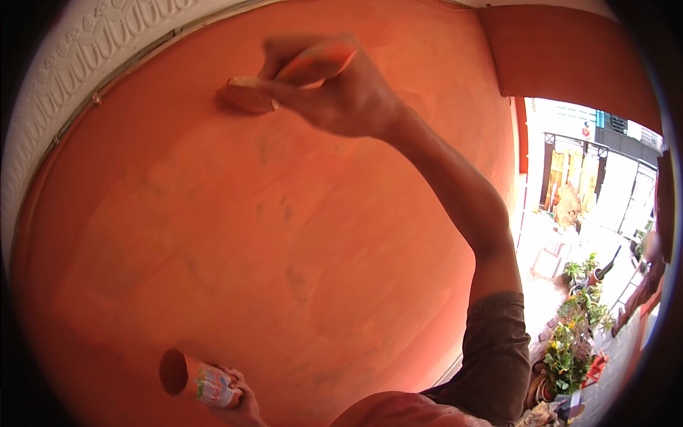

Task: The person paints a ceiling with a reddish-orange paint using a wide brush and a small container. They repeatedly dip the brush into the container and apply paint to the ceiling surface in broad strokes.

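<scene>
My right hand (341,85) is raised high against the orange wall (213,249), slightly smeared by motion. Pinched between its fingers and thumb is a sponge (249,94), pale along its top edge and stained orange-red below. Its lower face appears to lie against the wall. Down at the lower left, my left hand (244,400) grips an open plastic tub (203,381) with a printed label. The tub is tipped, its round mouth pointing left and its inside coated dark orange. How much is in it cannot be seen.
White moulded trim (71,78) borders the wall at upper left, with a thin pipe or cable along it. A red-orange beam (569,53) crosses the upper right. Potted plants (573,349) and a metal gate (576,171) stand in the bright opening at right.
</scene>
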{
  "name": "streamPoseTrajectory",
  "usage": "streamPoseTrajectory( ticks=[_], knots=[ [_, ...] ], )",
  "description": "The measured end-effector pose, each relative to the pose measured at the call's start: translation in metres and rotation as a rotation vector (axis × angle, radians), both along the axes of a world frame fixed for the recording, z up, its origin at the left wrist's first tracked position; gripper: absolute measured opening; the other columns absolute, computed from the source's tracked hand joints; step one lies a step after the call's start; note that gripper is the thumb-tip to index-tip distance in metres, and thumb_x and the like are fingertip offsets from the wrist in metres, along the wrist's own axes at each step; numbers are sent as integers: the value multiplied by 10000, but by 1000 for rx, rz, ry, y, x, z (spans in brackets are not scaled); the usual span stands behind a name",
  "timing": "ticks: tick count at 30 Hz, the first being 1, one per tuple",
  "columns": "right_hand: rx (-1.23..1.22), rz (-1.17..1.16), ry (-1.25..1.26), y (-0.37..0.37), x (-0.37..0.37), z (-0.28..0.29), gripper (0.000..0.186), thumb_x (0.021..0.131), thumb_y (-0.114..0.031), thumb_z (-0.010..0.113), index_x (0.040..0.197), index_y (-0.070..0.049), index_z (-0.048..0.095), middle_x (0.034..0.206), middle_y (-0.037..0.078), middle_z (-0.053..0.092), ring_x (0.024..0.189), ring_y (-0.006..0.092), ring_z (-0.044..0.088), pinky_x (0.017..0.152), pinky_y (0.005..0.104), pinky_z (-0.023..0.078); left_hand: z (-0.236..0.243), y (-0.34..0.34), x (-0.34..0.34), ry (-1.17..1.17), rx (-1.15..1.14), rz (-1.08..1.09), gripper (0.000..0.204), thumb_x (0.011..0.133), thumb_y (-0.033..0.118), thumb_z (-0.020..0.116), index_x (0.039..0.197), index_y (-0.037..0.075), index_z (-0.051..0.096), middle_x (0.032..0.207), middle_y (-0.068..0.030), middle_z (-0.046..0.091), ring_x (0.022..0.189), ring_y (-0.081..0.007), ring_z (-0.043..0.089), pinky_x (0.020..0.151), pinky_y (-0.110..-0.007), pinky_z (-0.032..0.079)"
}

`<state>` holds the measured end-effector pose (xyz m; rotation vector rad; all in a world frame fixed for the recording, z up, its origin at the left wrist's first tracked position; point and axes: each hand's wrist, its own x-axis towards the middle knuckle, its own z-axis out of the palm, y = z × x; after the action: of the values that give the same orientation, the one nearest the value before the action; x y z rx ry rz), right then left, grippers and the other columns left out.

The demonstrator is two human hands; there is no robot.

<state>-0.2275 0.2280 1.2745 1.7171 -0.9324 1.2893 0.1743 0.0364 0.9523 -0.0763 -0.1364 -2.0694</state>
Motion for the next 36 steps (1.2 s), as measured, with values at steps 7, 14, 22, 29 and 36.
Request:
streamPoseTrajectory(
  ticks=[7,14,22,29,36],
  knots=[
    [-391,407,-513,26,-252,30,173,928,-73,728,936,-45,558,800,68,646,733,195,700,651,373,651,9,7,4,-28,26,18,662,813,378,737,1369,67,558,1293,-144,576,1152,-301,560,712,-329,554],
    [-405,3,-322,33,-267,59,200,935,-71,723,793,-52,584,577,44,596,584,134,645,461,280,473,17,5,-1,-50,8,34,624,832,379,705,1342,48,565,1255,-163,590,1108,-313,565,682,-325,544],
    [-478,-368,-32,-66,35,24,208,963,-210,707,843,-76,602,705,97,654,612,304,620,599,400,493,-1,11,-8,-45,-93,0,558,891,470,651,1288,79,607,1209,-157,604,1105,-308,563,700,-320,541],
    [-179,91,292,-147,225,11,197,840,-71,631,1013,-109,717,897,102,750,820,341,701,695,455,544,-9,36,-8,-68,-23,180,596,928,555,615,1273,69,603,1151,-168,622,1028,-296,582,645,-291,515],
    [66,534,120,-145,232,18,174,899,-101,592,1033,-81,700,873,164,724,847,333,690,734,460,546,-11,27,-2,-88,-64,224,666,901,585,577,1260,24,589,1132,-143,643,1020,-307,591,633,-306,484]
  ],
)
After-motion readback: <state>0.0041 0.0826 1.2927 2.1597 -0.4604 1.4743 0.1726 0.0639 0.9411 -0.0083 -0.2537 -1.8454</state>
